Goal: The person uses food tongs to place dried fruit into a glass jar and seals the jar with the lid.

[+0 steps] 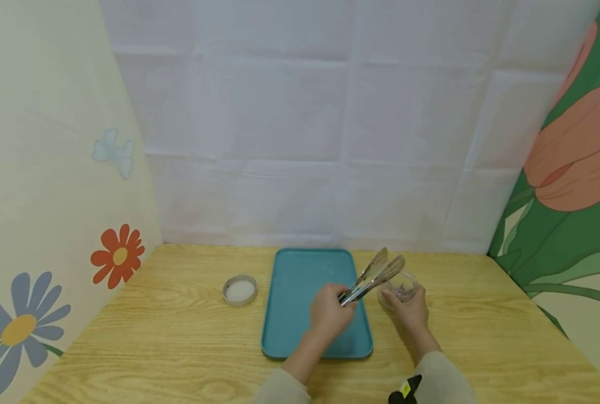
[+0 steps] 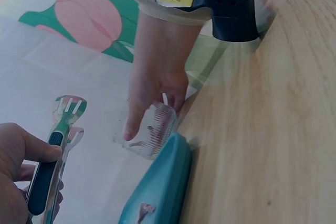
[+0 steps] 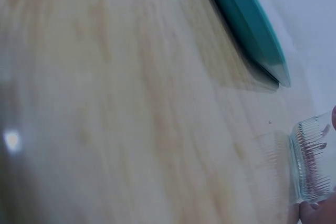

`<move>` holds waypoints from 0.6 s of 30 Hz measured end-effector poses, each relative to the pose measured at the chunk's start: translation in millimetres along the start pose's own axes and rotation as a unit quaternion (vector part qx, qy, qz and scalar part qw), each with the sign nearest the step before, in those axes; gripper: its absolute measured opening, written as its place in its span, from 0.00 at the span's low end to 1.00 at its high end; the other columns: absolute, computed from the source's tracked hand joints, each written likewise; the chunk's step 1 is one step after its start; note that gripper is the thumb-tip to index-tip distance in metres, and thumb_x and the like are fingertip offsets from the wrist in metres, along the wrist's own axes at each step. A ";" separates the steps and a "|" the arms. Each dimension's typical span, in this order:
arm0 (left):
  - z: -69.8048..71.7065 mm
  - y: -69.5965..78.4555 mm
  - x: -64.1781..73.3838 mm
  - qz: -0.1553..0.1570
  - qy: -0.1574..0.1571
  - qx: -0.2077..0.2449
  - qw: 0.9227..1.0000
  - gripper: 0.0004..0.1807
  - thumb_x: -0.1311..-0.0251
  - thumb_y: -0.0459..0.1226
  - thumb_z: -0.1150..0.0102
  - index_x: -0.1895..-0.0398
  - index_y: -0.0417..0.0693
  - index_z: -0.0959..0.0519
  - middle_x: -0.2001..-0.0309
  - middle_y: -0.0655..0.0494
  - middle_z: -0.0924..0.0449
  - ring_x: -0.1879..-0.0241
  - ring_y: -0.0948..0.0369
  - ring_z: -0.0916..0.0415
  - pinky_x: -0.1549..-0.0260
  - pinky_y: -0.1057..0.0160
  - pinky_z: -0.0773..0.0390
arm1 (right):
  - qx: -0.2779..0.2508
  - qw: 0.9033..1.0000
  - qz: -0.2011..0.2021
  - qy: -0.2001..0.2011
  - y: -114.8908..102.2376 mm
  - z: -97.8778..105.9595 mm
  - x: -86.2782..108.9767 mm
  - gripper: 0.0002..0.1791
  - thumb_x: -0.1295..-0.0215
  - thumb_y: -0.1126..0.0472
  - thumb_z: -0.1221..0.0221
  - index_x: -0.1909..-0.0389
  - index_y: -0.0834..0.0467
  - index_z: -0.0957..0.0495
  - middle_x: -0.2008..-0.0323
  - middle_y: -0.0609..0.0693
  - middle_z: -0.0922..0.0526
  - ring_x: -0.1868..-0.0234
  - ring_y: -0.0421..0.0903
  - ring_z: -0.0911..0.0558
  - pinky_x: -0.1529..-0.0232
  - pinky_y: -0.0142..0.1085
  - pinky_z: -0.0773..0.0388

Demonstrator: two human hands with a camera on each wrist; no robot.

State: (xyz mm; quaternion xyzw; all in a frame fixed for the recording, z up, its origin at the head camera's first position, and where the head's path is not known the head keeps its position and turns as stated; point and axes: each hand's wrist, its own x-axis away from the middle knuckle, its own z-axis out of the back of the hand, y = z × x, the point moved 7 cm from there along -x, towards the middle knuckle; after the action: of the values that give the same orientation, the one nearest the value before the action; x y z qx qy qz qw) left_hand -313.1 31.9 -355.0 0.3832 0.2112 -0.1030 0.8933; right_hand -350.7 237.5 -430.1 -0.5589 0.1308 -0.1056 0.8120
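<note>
My left hand (image 1: 331, 310) grips metal food tongs (image 1: 372, 278) by their dark-padded handles. The slotted heads point up and right, past the tray's right edge, and stand apart from each other. In the left wrist view, the thumb lies along the tongs' handle (image 2: 46, 174). My right hand (image 1: 412, 311) holds a clear ribbed glass jar (image 1: 404, 285) around its side, on the table just right of the tray. Small brownish pieces show inside the jar (image 3: 314, 156) in the right wrist view. A small brownish-pink piece (image 2: 145, 212) lies on the tray.
A teal rectangular tray (image 1: 305, 269) lies mid-table under my left hand. Left of it sits a round lid (image 1: 239, 290) with a white centre. White cloth (image 1: 259, 123) hangs behind the wooden table (image 1: 178, 331), and flower-printed panels stand at both sides.
</note>
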 end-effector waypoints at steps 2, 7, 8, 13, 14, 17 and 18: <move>7.1 -0.1 1.3 0.000 0.010 -0.003 1.000 0.08 0.64 0.38 0.33 0.76 0.50 0.20 0.80 0.62 0.30 0.79 0.63 0.32 0.82 0.65 0.34 | 0.007 1.000 0.002 0.001 0.1 0.5 0.0 0.48 0.53 0.44 0.39 0.41 0.66 0.53 0.47 0.68 0.41 0.46 0.61 0.41 0.48 0.51 0.46; 26.0 -1.5 5.2 0.009 0.027 -0.010 1.000 0.09 0.66 0.37 0.33 0.76 0.50 0.20 0.79 0.59 0.30 0.79 0.62 0.32 0.85 0.64 0.35 | 0.011 1.000 -0.006 0.001 1.1 0.6 0.4 0.47 0.53 0.45 0.39 0.41 0.66 0.53 0.46 0.69 0.43 0.45 0.62 0.42 0.48 0.52 0.46; 30.0 -2.1 6.0 0.012 0.031 -0.011 0.999 0.08 0.66 0.36 0.33 0.77 0.49 0.20 0.79 0.59 0.30 0.79 0.62 0.32 0.85 0.64 0.35 | 0.012 1.000 -0.007 0.000 1.0 0.4 0.7 0.47 0.52 0.45 0.40 0.41 0.66 0.53 0.46 0.69 0.43 0.45 0.63 0.42 0.48 0.52 0.46; 47.9 -4.2 11.2 0.030 0.039 -0.018 0.999 0.09 0.65 0.37 0.34 0.75 0.48 0.20 0.78 0.58 0.30 0.79 0.62 0.34 0.85 0.63 0.36 | 0.011 1.000 -0.009 0.002 -0.3 0.7 0.9 0.47 0.52 0.46 0.39 0.41 0.66 0.54 0.45 0.70 0.44 0.45 0.63 0.43 0.48 0.53 0.47; 50.7 -4.9 12.5 0.030 0.039 -0.020 0.999 0.10 0.65 0.37 0.34 0.75 0.47 0.20 0.78 0.57 0.30 0.79 0.62 0.34 0.85 0.63 0.36 | 0.009 1.000 -0.008 0.003 -0.6 0.7 0.8 0.47 0.52 0.46 0.39 0.41 0.66 0.54 0.45 0.70 0.44 0.45 0.63 0.43 0.47 0.53 0.47; 58.3 -7.3 17.1 0.026 0.038 -0.028 0.999 0.11 0.66 0.37 0.33 0.74 0.46 0.20 0.78 0.57 0.30 0.79 0.62 0.34 0.84 0.63 0.35 | 0.003 1.000 -0.006 0.003 -1.1 0.2 1.0 0.47 0.52 0.47 0.39 0.40 0.66 0.54 0.45 0.70 0.44 0.44 0.63 0.43 0.47 0.52 0.48; 60.3 -8.4 18.6 0.025 0.035 -0.030 0.999 0.11 0.66 0.37 0.33 0.75 0.47 0.20 0.78 0.58 0.30 0.79 0.63 0.34 0.84 0.64 0.35 | 0.000 1.000 -0.006 0.002 -1.2 -0.2 1.1 0.47 0.52 0.47 0.39 0.40 0.66 0.54 0.45 0.70 0.44 0.44 0.63 0.43 0.47 0.52 0.48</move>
State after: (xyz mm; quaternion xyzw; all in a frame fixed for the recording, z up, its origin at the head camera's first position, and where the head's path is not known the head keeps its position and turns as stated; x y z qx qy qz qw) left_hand -281.5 -18.1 -331.6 0.3645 0.2355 -0.0606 0.8989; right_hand -349.8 236.6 -429.2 -0.5596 0.1293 -0.1119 0.8109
